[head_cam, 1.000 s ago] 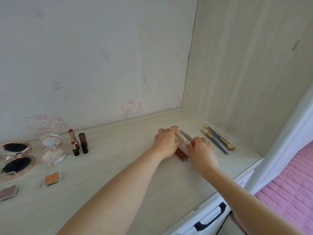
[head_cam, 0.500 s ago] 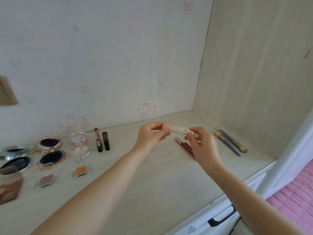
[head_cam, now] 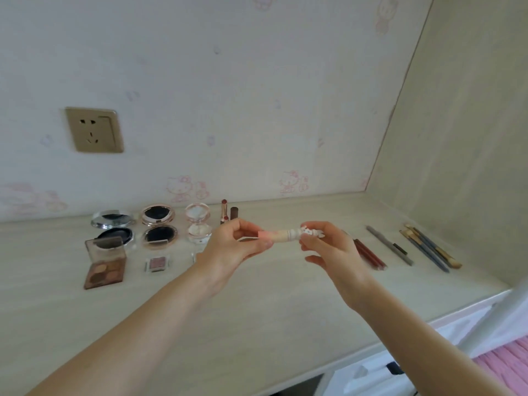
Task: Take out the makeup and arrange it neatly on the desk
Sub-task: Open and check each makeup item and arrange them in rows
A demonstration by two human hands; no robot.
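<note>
- Both hands hold one cream-and-pink cosmetic tube [head_cam: 288,235] level in the air above the desk [head_cam: 257,324]: the left hand [head_cam: 234,247] pinches its pink end, the right hand [head_cam: 328,247] pinches its ornate white cap end.
- A second ago the tube lay on the desk among the red lip pencils [head_cam: 370,254], under both hands; it is lifted clear now, so it probably awaits a new spot in the rows.
- Already laid out: open compacts [head_cam: 158,224], an eyeshadow palette [head_cam: 105,265], lipsticks [head_cam: 224,210] on the left; a grey pencil [head_cam: 390,245] and brushes [head_cam: 431,248] on the right.
- Whether the tube is being uncapped is unclear; the cap detail is blurred.
- The left hand hides part of the lipsticks and a small pan behind it.
</note>
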